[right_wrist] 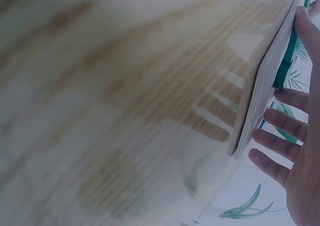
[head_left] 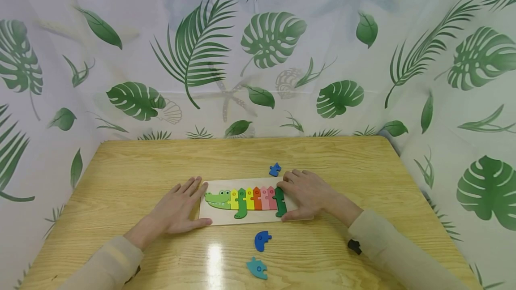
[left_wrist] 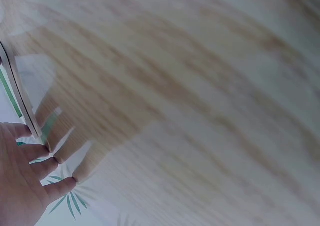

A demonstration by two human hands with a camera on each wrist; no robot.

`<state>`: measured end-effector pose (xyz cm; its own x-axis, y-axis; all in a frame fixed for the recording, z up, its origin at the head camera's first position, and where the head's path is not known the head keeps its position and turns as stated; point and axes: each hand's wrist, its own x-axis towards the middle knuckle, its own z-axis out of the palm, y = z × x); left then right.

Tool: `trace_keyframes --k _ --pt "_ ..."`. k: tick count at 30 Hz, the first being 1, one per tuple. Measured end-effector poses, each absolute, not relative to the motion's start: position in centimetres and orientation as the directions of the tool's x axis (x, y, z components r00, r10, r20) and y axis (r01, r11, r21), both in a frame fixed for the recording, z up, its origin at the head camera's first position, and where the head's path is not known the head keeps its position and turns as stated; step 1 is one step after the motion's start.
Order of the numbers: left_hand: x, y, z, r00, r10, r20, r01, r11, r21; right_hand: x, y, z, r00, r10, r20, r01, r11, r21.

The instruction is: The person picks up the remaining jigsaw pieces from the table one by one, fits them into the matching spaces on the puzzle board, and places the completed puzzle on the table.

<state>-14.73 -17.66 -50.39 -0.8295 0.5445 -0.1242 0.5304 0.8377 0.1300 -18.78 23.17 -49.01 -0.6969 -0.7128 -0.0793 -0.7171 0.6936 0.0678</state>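
We see the crocodile puzzle (head_left: 257, 199) on its pale board (head_left: 221, 219). The left hand (head_left: 177, 209) spreads at one end; the right hand (head_left: 304, 195), fingers apart, touches the dark green piece (head_left: 280, 202). Uneven pushing, we judge, could unseat joints. Wood-grain table (head_left: 342, 158); leaf-print backdrop (head_left: 330, 61).

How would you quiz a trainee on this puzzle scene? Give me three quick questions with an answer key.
1. How many puzzle pieces lie off the board, on the bare table?
2. True or false: in the head view, the teal piece lies on the near side of the board.
3. Which piece is the right hand nearest to? A) the crocodile's head B) the dark green piece C) the orange piece

Key:
1. Three: the teal piece, a blue piece on the near side and another blue piece on the far side.
2. True.
3. B.
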Motion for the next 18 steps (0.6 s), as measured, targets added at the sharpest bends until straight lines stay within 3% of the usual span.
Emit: trace_keyframes --k 18 --pt "-14.76 -17.70 -50.35 -0.829 0.545 -0.124 0.531 0.838 0.125 -18.67 22.91 -49.06 -0.714 -0.696 -0.082 -0.700 0.712 0.057"
